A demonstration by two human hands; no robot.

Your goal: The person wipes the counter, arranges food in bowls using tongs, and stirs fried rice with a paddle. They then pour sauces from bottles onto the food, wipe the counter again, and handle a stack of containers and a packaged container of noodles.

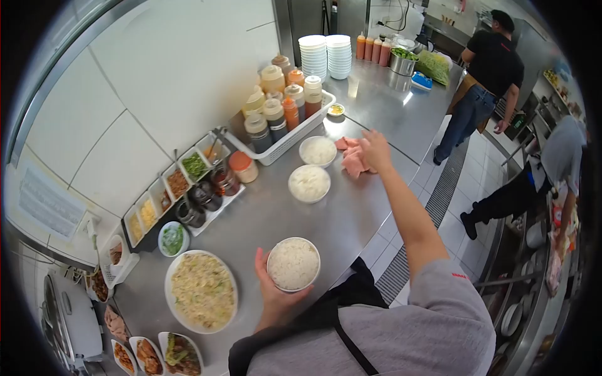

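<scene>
A white bowl of cooked rice [293,266] rests in my left hand [276,302], thumb along its left side and fingers round the near rim. My right arm stretches far across the steel counter. At its end my right hand [375,151] is over the right edge of a crumpled pink cloth [355,164], fingers stretched out and partly blurred. Two more bowls of rice, a nearer one [309,184] and a farther one [318,151], stand just left of the cloth. A large oval dish of fried rice [202,292] lies left of the held bowl.
A white basket of squeeze bottles [276,150] and a topping rack [168,188] line the wall. Stacked white bowls [313,56] stand at the back. Filled side dishes [180,355] sit at lower left. Two people, one in black [495,62] and one in grey [561,147], are to the right.
</scene>
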